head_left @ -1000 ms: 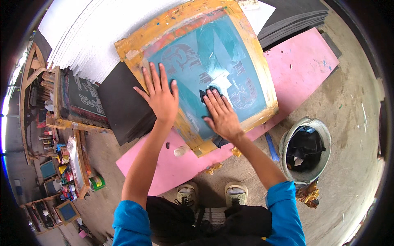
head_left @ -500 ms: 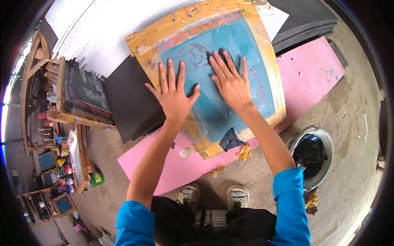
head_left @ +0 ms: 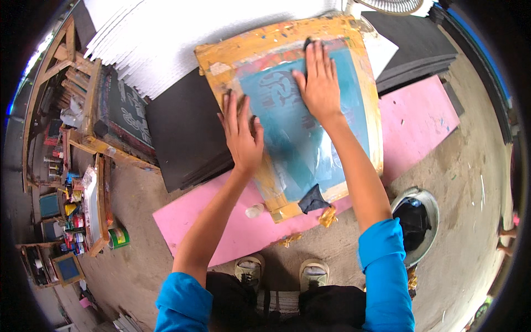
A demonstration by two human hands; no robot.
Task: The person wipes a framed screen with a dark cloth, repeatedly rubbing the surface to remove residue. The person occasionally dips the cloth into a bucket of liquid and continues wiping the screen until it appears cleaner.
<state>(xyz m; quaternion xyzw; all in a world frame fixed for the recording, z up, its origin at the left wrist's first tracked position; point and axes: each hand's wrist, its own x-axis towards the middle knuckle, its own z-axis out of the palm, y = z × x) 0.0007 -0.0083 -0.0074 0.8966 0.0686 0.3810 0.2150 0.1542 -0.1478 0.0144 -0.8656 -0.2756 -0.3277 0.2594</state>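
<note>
I see both hands flat on the screen-printing frame (head_left: pixel 287 119), a yellow-stained wooden frame with teal mesh, tilted, lying on the pink board (head_left: pixel 412 122) and overlapping the black sheet stack (head_left: pixel 180 130). Left hand (head_left: pixel 241 133): fingers spread, palm down on the frame's left rail and the mesh edge, gripping nothing. Right hand (head_left: pixel 319 83): fingers together, extended, pressed flat on the upper mesh near the far rail; a bit of dark cloth shows at the fingertips, can't tell if it's pinched. Another dark rag (head_left: pixel 312 200) sits at the frame's near corner, touching it. White sheets (head_left: pixel 182 39) beyond the frame. Bucket (head_left: pixel 430 207) with dark contents on the floor to the right, well apart from the frame. Paint cans and more frames on the rack (head_left: pixel 83 166) far left.
</note>
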